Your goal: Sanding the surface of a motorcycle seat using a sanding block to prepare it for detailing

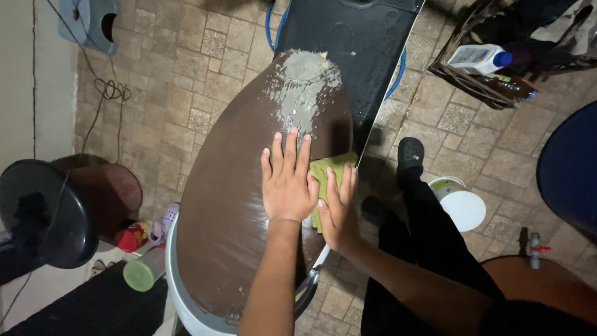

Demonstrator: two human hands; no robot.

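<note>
A large brown oval panel (230,205) lies across a white round support (186,308), with a grey patch of filler (305,87) at its far end. My left hand (287,180) rests flat on the panel, fingers spread, just below the grey patch. My right hand (337,208) presses a green cloth (328,168) against the panel's right edge. A black flat board (354,43) lies beyond the panel.
The floor is patterned tile (186,74). A black round stool (43,211) stands at left, a white bucket (463,205) at right, a crate with a white bottle (479,59) at top right. Small toys and a green-lidded cup (143,274) lie lower left. My black-clad legs and shoe (410,155) are at right.
</note>
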